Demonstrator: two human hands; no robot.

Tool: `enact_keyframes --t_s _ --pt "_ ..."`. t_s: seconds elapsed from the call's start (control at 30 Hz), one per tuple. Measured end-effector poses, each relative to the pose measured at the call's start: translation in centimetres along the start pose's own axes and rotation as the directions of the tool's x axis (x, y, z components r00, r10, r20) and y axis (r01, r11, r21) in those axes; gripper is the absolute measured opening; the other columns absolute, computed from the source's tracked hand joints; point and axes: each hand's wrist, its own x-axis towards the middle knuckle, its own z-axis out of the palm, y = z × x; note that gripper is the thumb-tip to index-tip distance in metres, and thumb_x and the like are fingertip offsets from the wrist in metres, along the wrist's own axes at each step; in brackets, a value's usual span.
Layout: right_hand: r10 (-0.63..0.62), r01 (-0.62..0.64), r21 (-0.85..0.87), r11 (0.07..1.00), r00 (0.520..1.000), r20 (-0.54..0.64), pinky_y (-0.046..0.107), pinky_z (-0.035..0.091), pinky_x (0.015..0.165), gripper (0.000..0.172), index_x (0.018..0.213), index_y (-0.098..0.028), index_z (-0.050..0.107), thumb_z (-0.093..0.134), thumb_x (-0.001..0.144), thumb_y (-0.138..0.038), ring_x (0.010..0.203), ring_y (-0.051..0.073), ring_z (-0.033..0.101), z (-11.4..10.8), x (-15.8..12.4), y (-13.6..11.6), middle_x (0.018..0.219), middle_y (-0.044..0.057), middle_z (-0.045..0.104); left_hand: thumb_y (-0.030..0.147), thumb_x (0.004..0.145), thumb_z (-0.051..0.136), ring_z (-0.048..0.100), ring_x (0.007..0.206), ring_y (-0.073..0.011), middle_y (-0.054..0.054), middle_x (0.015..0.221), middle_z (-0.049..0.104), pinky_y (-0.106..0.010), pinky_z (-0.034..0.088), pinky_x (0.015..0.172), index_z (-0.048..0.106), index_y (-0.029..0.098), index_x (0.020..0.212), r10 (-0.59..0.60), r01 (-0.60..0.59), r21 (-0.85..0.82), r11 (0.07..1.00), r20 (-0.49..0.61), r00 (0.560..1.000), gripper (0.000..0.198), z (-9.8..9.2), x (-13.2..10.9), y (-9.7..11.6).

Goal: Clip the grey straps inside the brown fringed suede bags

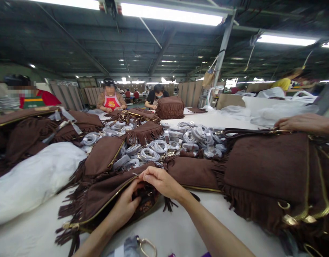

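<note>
A dark brown suede fringed bag lies before me with its gold zipper unzipped and a patterned lining showing. At the mouth of the bag, my left hand is closed on the zipper edge, its fingertips partly hidden. My right hand pinches the same edge at the upper end, touching my left fingers. Directly behind are another brown bag and a brown fringed piece with a gold zipper. Below my hands lies a wrapped strap with a gold clasp.
Coiled, wrapped straps are heaped mid-table. A stack of brown bags stands right, with another person's hand on it. White plastic wrapping bulges at left. Several people sit across the table, near a fringed pile.
</note>
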Motion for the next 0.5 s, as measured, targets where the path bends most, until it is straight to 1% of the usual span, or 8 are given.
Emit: enact_keyframes --t_s 0.07,0.13,0.2,0.27,0.37,0.5 --pt "-0.010 0.019 -0.217 0.976 0.999 0.041 0.022 0.046 0.076 0.018 0.091 -0.017 0.064 0.046 0.093 -0.018 0.082 0.014 0.062 -0.1 0.0 -0.3 0.089 0.002 0.069 0.019 0.072 0.054 0.062 0.109 -0.0254 -0.008 0.116 0.068 -0.040 0.043 0.103 0.056 0.017 0.121 -0.052 0.048 -0.070 0.996 -0.051 0.997 0.050 0.4 0.4 0.3" --pt "0.022 0.023 -0.469 0.883 0.996 0.090 0.020 0.044 0.073 0.017 0.090 -0.017 0.064 0.047 0.093 -0.016 0.080 0.013 0.062 -0.1 -0.1 -0.9 0.088 0.002 0.070 0.024 0.075 0.055 0.066 0.097 -0.0253 -0.008 0.103 0.072 -0.037 0.048 0.092 0.062 0.017 0.109 -0.087 0.084 -0.035 0.996 -0.124 0.988 0.035 0.8 0.8 0.5" --pt "0.084 -0.005 -0.627 0.779 0.992 0.096 0.022 0.044 0.071 0.017 0.089 -0.017 0.065 0.048 0.092 -0.015 0.078 0.015 0.064 0.0 -0.4 -1.6 0.087 0.005 0.072 0.024 0.076 0.055 0.067 0.088 -0.0243 -0.007 0.095 0.073 -0.035 0.049 0.084 0.064 0.017 0.098 -0.096 0.104 0.032 0.994 -0.194 0.976 0.025 1.1 0.9 0.6" --pt "0.145 -0.063 -0.698 0.713 0.988 0.060 0.026 0.044 0.066 0.020 0.091 -0.014 0.066 0.046 0.090 -0.014 0.075 0.021 0.067 0.3 -0.7 -2.2 0.083 0.011 0.073 0.023 0.075 0.056 0.067 0.083 -0.0235 -0.006 0.088 0.073 -0.033 0.048 0.078 0.065 0.018 0.093 -0.106 0.119 0.050 0.992 -0.221 0.969 0.021 1.2 0.9 0.5" --pt "0.222 -0.127 -0.784 0.607 0.975 0.014 0.032 0.046 0.061 0.024 0.091 -0.010 0.068 0.044 0.087 -0.012 0.074 0.030 0.070 0.8 -1.1 -2.7 0.083 0.020 0.073 0.024 0.073 0.056 0.066 0.079 -0.0233 -0.004 0.079 0.072 -0.032 0.047 0.075 0.064 0.018 0.090 -0.135 0.139 0.005 0.990 -0.216 0.967 0.019 1.1 0.7 0.4" --pt "0.273 -0.137 -0.840 0.524 0.962 0.014 0.037 0.049 0.062 0.024 0.088 -0.010 0.070 0.047 0.082 -0.013 0.077 0.035 0.071 1.2 -1.4 -2.9 0.085 0.021 0.073 0.024 0.072 0.056 0.066 0.080 -0.0237 -0.005 0.078 0.071 -0.033 0.047 0.077 0.064 0.017 0.085 -0.134 0.137 -0.001 0.991 -0.208 0.969 0.017 1.0 0.8 0.3"
